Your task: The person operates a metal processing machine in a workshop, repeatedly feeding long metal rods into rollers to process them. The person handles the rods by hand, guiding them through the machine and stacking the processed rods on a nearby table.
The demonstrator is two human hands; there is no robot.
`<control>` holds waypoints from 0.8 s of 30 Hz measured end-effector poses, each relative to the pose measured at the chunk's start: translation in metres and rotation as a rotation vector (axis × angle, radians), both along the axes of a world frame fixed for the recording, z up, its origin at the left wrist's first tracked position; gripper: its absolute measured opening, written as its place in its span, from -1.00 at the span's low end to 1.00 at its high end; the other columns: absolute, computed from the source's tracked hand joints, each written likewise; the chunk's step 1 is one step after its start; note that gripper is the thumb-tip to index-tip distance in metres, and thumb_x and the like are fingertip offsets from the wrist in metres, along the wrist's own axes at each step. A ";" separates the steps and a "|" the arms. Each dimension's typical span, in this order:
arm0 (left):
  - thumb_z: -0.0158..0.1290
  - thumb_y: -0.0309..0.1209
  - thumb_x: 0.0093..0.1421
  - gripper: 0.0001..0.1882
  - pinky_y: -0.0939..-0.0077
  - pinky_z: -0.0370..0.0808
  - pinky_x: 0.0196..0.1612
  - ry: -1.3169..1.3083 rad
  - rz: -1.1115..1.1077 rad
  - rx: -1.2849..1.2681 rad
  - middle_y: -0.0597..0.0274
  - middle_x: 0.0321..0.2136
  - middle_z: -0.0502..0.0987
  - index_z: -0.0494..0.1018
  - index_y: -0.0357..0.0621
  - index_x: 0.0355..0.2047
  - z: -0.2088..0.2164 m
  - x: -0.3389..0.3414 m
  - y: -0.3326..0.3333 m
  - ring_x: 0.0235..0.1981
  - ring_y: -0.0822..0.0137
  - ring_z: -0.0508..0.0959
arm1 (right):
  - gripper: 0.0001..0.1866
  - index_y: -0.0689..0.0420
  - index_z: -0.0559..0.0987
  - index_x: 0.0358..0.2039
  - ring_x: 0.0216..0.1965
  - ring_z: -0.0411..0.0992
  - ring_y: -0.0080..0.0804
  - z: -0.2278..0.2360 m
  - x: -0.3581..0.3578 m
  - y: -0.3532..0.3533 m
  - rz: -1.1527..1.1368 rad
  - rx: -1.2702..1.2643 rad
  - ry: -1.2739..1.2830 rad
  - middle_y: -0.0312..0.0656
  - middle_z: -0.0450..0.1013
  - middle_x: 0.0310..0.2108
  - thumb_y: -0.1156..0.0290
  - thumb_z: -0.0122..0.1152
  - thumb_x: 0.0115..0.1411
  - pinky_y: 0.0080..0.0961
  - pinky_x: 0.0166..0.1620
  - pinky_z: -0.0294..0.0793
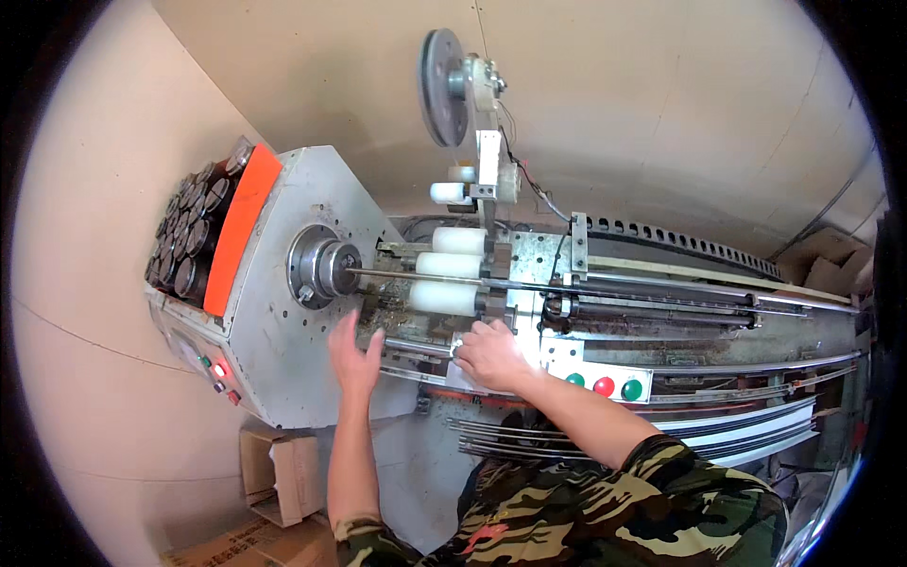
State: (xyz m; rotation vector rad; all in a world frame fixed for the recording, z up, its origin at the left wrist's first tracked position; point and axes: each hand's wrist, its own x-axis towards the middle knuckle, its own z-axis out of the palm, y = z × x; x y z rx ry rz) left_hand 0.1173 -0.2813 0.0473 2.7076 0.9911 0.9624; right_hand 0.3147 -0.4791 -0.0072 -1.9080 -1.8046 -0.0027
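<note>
My left hand [355,356] is raised in front of the machine's grey headstock [274,350], just below the round metal chuck [333,268]. Its thumb and fingers are apart, with nothing in them. A thin metal rod [397,274] runs from the chuck to the right, across several white rollers [446,298] on the carriage. My right hand [493,355] rests at the carriage's front edge, fingers curled down over something small and pale. What it grips there is mostly hidden. Close to that wrist is a white button panel [619,382] with green and red buttons.
Above the carriage stands an upright bearing a grey spool wheel [444,87]. Dark cylinders with metal ends [194,231] are stacked on the headstock behind an orange plate [243,231]. Several long rods [510,437] lie along the near side. A cardboard box [281,477] sits at lower left.
</note>
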 end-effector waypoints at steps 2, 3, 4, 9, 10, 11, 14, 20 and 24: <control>0.31 -0.17 0.11 -0.27 0.08 0.27 0.30 0.079 -0.082 -0.105 -0.16 0.18 0.44 0.36 -0.23 0.23 0.017 0.056 -0.001 0.21 -0.10 0.37 | -0.75 -0.03 0.69 -0.38 -0.08 0.41 -0.33 0.004 0.006 0.002 0.042 -0.049 0.035 -0.35 0.53 -0.30 0.14 0.15 0.26 -0.25 -0.07 0.31; 0.33 -0.11 0.07 -0.18 0.09 0.26 0.31 0.150 -0.094 -0.124 -0.17 0.20 0.42 0.33 -0.22 0.27 0.021 0.082 0.004 0.24 -0.11 0.35 | -0.76 -0.03 0.70 -0.37 -0.07 0.40 -0.33 0.005 0.007 0.002 0.052 -0.051 0.045 -0.36 0.53 -0.29 0.15 0.15 0.25 -0.25 -0.06 0.30; 0.36 -0.05 0.03 -0.09 0.10 0.25 0.33 0.199 -0.120 -0.136 -0.18 0.21 0.40 0.29 -0.21 0.30 0.019 0.102 0.020 0.26 -0.12 0.34 | -0.76 -0.04 0.70 -0.37 -0.05 0.40 -0.34 0.003 0.004 0.011 0.046 -0.049 0.031 -0.36 0.54 -0.28 0.15 0.16 0.25 -0.25 -0.06 0.30; 0.42 0.16 -0.19 0.26 0.11 0.23 0.37 0.504 -0.128 -0.342 -0.23 0.32 0.25 0.09 -0.15 0.42 0.025 0.183 0.052 0.35 -0.12 0.26 | -0.78 -0.05 0.72 -0.32 -0.03 0.38 -0.33 0.010 0.008 0.011 0.085 -0.097 0.023 -0.35 0.53 -0.24 0.16 0.18 0.23 -0.23 -0.02 0.28; 0.43 0.20 -0.23 0.34 0.12 0.22 0.37 0.548 -0.152 -0.408 -0.23 0.34 0.21 0.05 -0.14 0.44 0.021 0.193 0.058 0.36 -0.11 0.24 | -0.77 -0.05 0.72 -0.31 -0.03 0.37 -0.33 0.007 0.010 0.012 0.078 -0.108 0.033 -0.35 0.53 -0.25 0.15 0.19 0.23 -0.24 -0.03 0.29; 0.44 0.22 -0.26 0.38 0.12 0.22 0.37 0.577 -0.186 -0.443 -0.24 0.35 0.19 0.02 -0.13 0.45 0.018 0.198 0.064 0.36 -0.11 0.24 | -0.77 -0.05 0.72 -0.32 -0.04 0.37 -0.33 0.006 0.010 0.013 0.066 -0.104 0.028 -0.35 0.52 -0.26 0.15 0.18 0.23 -0.25 -0.03 0.29; 0.46 0.24 -0.33 0.47 0.13 0.24 0.37 0.627 -0.269 -0.512 -0.25 0.36 0.15 -0.06 -0.13 0.47 0.006 0.208 0.078 0.36 -0.11 0.25 | -0.76 -0.05 0.72 -0.34 -0.05 0.37 -0.34 0.008 0.011 0.012 0.044 -0.110 0.040 -0.36 0.51 -0.28 0.13 0.18 0.23 -0.27 -0.05 0.29; 0.46 0.22 -0.28 0.46 0.20 0.36 0.27 0.600 -0.256 -0.365 -0.20 0.14 0.23 -0.08 -0.23 0.46 0.020 0.209 0.050 0.18 -0.11 0.39 | -0.76 0.05 0.69 -0.34 -0.07 0.41 -0.26 0.010 0.014 0.011 0.015 -0.096 0.142 -0.28 0.52 -0.26 0.17 0.21 0.22 -0.23 0.00 0.34; 0.47 0.18 -0.23 0.37 0.18 0.43 0.08 0.405 -0.300 -0.197 -0.17 0.02 0.29 0.00 -0.24 0.43 0.029 0.168 0.022 -0.06 -0.03 0.39 | -0.73 0.27 0.62 -0.18 0.13 0.40 -0.08 0.017 0.019 -0.002 -0.001 0.108 0.690 -0.11 0.54 -0.04 0.31 0.26 0.25 -0.18 0.25 0.29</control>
